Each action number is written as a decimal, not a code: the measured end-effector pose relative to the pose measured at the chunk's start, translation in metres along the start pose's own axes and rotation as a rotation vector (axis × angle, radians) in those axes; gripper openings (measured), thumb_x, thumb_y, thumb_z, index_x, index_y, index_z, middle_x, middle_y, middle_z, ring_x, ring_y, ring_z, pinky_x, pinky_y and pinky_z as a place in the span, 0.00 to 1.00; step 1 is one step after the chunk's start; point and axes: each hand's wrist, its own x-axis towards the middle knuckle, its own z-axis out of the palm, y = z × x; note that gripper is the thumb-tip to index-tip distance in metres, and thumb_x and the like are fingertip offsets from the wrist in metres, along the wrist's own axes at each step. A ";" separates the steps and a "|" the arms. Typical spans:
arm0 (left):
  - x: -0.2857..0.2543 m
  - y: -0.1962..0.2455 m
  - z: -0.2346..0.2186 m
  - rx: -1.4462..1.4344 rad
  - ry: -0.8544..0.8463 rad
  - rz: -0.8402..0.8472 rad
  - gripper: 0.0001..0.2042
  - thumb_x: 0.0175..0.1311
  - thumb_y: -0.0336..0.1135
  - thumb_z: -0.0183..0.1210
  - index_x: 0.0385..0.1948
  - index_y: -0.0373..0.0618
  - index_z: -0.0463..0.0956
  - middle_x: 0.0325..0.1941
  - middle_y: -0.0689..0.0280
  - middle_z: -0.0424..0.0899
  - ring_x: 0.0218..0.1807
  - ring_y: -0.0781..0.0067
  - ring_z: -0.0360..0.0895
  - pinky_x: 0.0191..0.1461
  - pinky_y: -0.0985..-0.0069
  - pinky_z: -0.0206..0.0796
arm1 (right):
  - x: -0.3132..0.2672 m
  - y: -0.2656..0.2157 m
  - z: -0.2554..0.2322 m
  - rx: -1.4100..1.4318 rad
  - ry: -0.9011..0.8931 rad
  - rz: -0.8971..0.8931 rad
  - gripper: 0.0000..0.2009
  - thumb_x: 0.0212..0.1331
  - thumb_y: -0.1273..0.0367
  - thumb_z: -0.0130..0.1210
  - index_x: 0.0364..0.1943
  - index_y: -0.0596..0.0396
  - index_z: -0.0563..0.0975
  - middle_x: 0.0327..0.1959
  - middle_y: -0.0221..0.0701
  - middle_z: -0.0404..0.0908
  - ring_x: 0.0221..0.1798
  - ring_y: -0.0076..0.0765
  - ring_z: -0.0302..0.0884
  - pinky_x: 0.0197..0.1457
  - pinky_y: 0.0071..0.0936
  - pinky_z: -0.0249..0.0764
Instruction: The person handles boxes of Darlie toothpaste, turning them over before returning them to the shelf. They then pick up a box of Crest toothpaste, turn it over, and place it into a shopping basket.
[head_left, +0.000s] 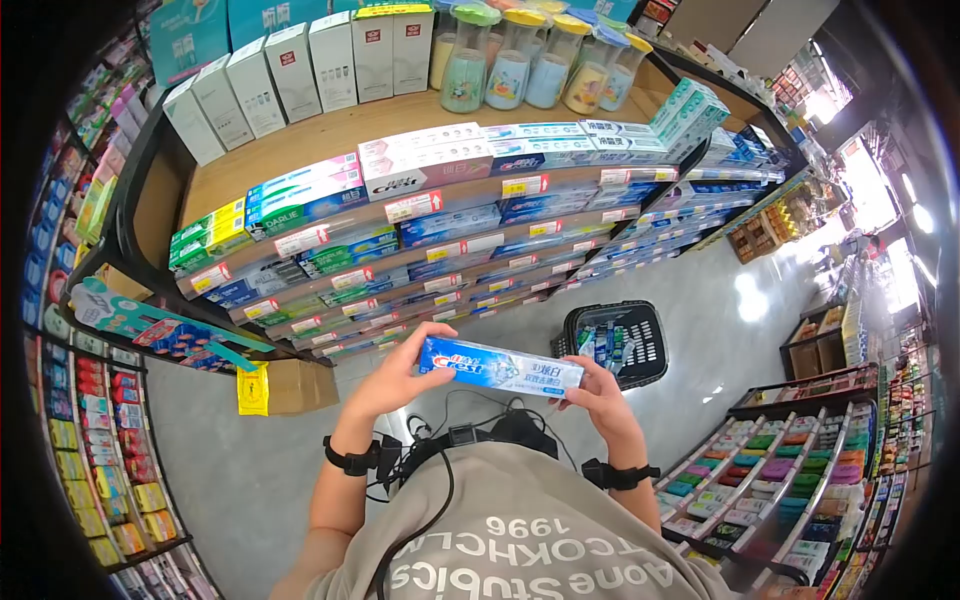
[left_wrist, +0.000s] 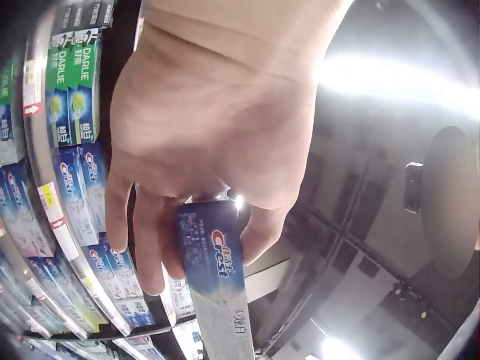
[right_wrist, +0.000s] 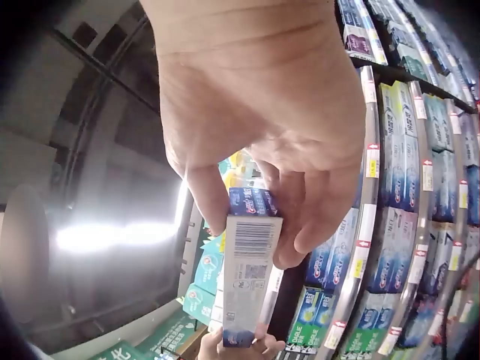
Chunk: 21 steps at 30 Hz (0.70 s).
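Observation:
A blue and white Crest toothpaste box (head_left: pixel 500 368) is held level in front of the body, above the floor. My left hand (head_left: pixel 402 376) grips its blue end, thumb on the printed face. At the white end, my right hand (head_left: pixel 598 392) pinches the box between thumb and fingers. The left wrist view has the box (left_wrist: pixel 214 255) between the thumb and fingers of the left hand (left_wrist: pixel 210 127). In the right wrist view a barcode side of the box (right_wrist: pixel 252 259) faces the camera below the right hand (right_wrist: pixel 262 112).
Ahead stands a tiered shelf (head_left: pixel 440 215) of toothpaste boxes with price tags. A black shopping basket (head_left: pixel 648 345) with several packages sits on the floor beyond the right hand. A cardboard box (head_left: pixel 305 388) stands at left. More racks (head_left: pixel 770 470) flank both sides.

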 end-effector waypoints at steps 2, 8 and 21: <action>-0.001 -0.007 -0.002 0.004 -0.008 0.014 0.24 0.68 0.35 0.67 0.63 0.46 0.68 0.55 0.68 0.75 0.55 0.79 0.73 0.61 0.76 0.68 | 0.003 0.003 -0.001 0.004 0.000 0.010 0.28 0.61 0.72 0.65 0.66 0.62 0.70 0.51 0.40 0.85 0.45 0.38 0.86 0.47 0.33 0.81; -0.011 0.000 -0.010 -0.117 0.009 -0.096 0.23 0.71 0.36 0.64 0.62 0.46 0.65 0.47 0.66 0.77 0.44 0.78 0.78 0.51 0.73 0.72 | 0.034 -0.004 -0.003 -0.035 -0.088 0.027 0.29 0.60 0.71 0.65 0.66 0.61 0.70 0.51 0.39 0.85 0.47 0.38 0.86 0.48 0.31 0.79; -0.010 0.005 -0.007 -0.095 0.217 -0.159 0.21 0.71 0.37 0.65 0.61 0.47 0.66 0.45 0.66 0.79 0.40 0.77 0.80 0.48 0.74 0.73 | 0.108 -0.026 -0.018 -0.062 -0.298 0.063 0.29 0.61 0.70 0.66 0.66 0.61 0.71 0.50 0.38 0.85 0.46 0.34 0.86 0.48 0.29 0.80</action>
